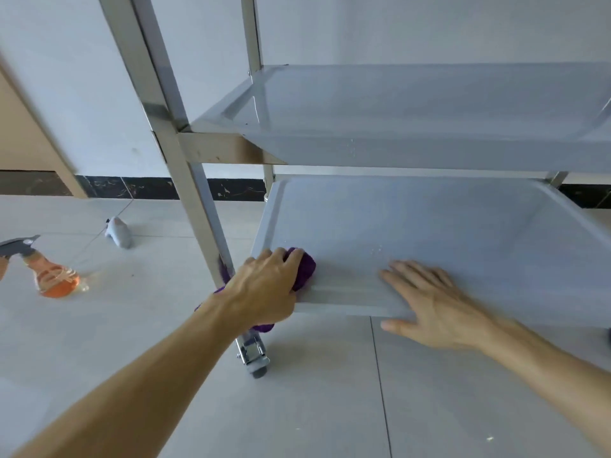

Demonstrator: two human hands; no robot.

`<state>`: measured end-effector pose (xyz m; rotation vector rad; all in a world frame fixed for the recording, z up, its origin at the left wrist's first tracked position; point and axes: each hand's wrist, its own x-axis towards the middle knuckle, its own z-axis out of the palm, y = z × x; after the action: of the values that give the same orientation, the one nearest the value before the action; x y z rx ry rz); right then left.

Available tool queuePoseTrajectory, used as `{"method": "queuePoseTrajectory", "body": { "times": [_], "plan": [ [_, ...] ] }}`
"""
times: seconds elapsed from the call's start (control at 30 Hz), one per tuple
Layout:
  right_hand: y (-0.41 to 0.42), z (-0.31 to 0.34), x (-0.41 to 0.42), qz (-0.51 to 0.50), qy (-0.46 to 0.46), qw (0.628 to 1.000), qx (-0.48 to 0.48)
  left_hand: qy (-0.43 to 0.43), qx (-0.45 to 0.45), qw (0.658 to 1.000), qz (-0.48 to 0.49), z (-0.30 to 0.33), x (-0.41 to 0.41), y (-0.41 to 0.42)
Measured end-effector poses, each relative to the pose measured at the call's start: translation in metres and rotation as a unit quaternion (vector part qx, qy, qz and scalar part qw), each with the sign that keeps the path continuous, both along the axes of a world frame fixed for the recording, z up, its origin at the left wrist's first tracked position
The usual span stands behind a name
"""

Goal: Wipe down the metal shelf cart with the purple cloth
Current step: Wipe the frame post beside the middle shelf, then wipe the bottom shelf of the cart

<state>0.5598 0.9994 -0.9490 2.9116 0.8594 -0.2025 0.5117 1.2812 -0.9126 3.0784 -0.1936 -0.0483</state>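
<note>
Pale wall [82, 77]; black marble skirting [148, 188]. Grey tiled floor [314, 408], dark grout lines. Tan wooden panel [23, 133] at left. Even daylight.

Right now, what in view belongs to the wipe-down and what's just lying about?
In the job: purple cloth, gripped by left hand; bottom shelf of the cart; right hand flat on it.
Lying about: spray bottle, small grey object, both on the floor.

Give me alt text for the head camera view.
A person's left hand grips a purple cloth on the lowest shelf of a metal cart; the right hand rests flat beside it. A spray bottle lies on the floor.
</note>
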Motion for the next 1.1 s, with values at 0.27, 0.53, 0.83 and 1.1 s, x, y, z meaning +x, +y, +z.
{"method": "queuePoseTrajectory", "body": {
  "times": [0.27, 0.53, 0.83, 1.1],
  "plan": [
    [0.005, -0.026, -0.015, 0.014, -0.034, 0.999, 0.021, -0.05, 0.001, 0.996, -0.069, -0.032, -0.024, 0.033],
    [0.029, -0.027, -0.049, 0.025, -0.021, 0.999, 0.037, -0.139, -0.115, 0.978, 0.105, 0.003, -0.021, 0.037],
    [0.041, -0.018, -0.064, 0.047, -0.009, 0.996, 0.071, 0.068, -0.094, 0.993, -0.029, -0.008, -0.04, 0.059],
    [0.018, -0.004, -0.026, -0.056, -0.082, 0.979, 0.178, -0.051, -0.081, 0.995, 0.017, -0.039, -0.059, 0.064]
  ]
}}
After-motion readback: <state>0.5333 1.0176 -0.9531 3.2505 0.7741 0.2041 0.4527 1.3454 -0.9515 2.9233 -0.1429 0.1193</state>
